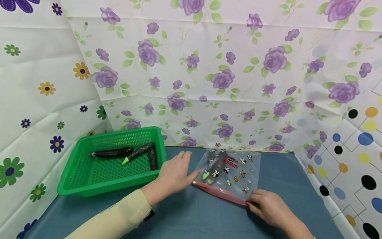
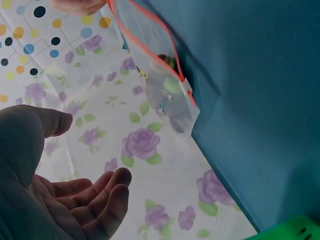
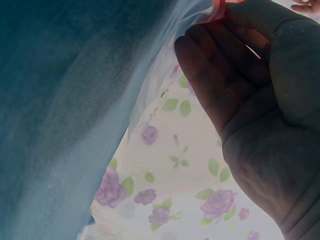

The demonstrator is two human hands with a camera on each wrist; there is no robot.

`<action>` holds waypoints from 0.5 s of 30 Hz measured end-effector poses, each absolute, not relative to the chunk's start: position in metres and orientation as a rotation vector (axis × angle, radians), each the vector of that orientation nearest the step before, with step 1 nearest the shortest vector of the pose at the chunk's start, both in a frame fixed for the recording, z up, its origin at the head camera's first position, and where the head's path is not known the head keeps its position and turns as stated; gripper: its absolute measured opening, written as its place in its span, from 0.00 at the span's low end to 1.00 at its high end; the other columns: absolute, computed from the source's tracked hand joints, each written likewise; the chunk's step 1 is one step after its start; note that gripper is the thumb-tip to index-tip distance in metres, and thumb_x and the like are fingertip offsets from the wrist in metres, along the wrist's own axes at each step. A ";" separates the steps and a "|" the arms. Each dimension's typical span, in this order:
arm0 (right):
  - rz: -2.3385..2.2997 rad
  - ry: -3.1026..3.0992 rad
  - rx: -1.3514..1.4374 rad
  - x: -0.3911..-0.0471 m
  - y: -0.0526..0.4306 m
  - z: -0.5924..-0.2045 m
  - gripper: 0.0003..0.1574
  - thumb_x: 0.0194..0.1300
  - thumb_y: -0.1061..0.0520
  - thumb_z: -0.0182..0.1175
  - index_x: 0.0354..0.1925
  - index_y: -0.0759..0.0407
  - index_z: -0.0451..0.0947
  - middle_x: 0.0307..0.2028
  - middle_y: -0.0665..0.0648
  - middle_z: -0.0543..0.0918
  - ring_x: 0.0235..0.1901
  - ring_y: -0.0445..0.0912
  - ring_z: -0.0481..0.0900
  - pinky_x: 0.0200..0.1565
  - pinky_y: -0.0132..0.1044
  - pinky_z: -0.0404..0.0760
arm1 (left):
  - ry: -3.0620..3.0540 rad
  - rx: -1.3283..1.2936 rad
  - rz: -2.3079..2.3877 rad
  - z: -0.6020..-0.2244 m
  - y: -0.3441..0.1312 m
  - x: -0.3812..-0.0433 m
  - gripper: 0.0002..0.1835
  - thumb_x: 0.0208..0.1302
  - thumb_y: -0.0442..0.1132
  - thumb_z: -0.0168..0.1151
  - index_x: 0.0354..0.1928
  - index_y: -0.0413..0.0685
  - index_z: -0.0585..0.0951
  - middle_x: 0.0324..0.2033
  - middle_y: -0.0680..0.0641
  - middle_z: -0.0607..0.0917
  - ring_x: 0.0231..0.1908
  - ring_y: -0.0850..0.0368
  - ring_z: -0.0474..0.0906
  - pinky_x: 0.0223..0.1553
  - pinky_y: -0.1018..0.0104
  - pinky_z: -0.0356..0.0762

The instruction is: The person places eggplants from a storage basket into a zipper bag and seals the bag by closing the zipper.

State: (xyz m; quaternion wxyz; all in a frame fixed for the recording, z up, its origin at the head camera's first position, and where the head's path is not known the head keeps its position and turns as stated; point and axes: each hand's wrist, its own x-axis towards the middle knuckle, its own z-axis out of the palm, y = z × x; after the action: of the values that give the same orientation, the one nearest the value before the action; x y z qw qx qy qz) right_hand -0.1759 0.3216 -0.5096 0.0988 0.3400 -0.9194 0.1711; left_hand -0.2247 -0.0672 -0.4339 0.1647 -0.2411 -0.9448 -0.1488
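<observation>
A clear zip bag [image 1: 249, 169] printed with cartoon figures lies on the blue cloth, its red zip edge [image 1: 221, 193] toward me. Inside it are a dark long shape with a light green tip [image 1: 206, 175] and a paler rounded end. My right hand [image 1: 267, 205] pinches the right corner of the zip edge between thumb and fingers. Near the bag's left corner, my left hand [image 1: 173, 174] hovers with fingers spread and holds nothing. In the left wrist view, the white slider [image 2: 185, 86] sits near one end of the red zip, and the bag mouth [image 2: 150, 30] gapes.
To the left stands a green slotted basket [image 1: 110, 184]. It holds a glossy dark eggplant [image 1: 111, 152] and a bent, dark, mottled vegetable-like shape [image 1: 152, 156] with a light green tip. Flower-printed sheets [image 1: 179, 83] rise behind the blue cloth [image 1: 191, 219] and at both sides.
</observation>
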 end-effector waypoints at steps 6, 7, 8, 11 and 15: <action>0.507 -2.722 1.009 -0.177 0.322 -0.510 0.11 0.69 0.61 0.77 0.38 0.43 0.92 0.35 0.34 0.83 0.33 0.30 0.80 0.34 0.37 0.84 | -2.652 -0.676 -0.475 -0.426 -0.076 -0.227 0.35 0.76 0.59 0.72 0.70 0.40 0.79 0.53 0.44 0.87 0.23 0.62 0.75 0.16 0.66 0.67; 0.505 -2.721 1.009 -0.177 0.322 -0.510 0.11 0.69 0.61 0.77 0.38 0.43 0.92 0.35 0.34 0.83 0.34 0.30 0.80 0.34 0.37 0.85 | -2.645 -0.675 -0.476 -0.425 -0.077 -0.227 0.35 0.76 0.59 0.72 0.70 0.41 0.80 0.53 0.44 0.87 0.22 0.63 0.74 0.16 0.66 0.66; 0.503 -2.717 1.010 -0.177 0.322 -0.510 0.11 0.69 0.61 0.78 0.38 0.43 0.91 0.35 0.34 0.83 0.34 0.30 0.80 0.34 0.37 0.85 | -2.641 -0.674 -0.478 -0.423 -0.079 -0.228 0.35 0.76 0.59 0.72 0.70 0.41 0.80 0.53 0.44 0.87 0.20 0.63 0.72 0.16 0.66 0.66; 0.502 -2.705 1.013 -0.177 0.323 -0.511 0.11 0.68 0.62 0.78 0.38 0.43 0.91 0.35 0.34 0.83 0.34 0.30 0.80 0.34 0.37 0.84 | -2.653 -0.655 -0.481 -0.418 -0.083 -0.229 0.35 0.76 0.60 0.72 0.71 0.41 0.79 0.57 0.43 0.87 0.18 0.64 0.70 0.15 0.65 0.66; 0.514 -2.709 1.016 -0.177 0.323 -0.511 0.11 0.69 0.62 0.77 0.38 0.42 0.91 0.35 0.34 0.83 0.33 0.30 0.80 0.33 0.36 0.84 | -2.702 -0.616 -0.486 -0.411 -0.091 -0.230 0.38 0.77 0.62 0.70 0.73 0.40 0.78 0.60 0.42 0.87 0.20 0.62 0.73 0.17 0.63 0.68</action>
State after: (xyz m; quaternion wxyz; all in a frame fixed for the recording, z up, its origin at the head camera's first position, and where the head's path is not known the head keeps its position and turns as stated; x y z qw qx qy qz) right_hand -0.1769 0.3230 -0.5111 0.1012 0.3439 -0.9172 0.1739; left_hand -0.2304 -0.0912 -0.4114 0.1632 -0.2161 -0.9474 -0.1706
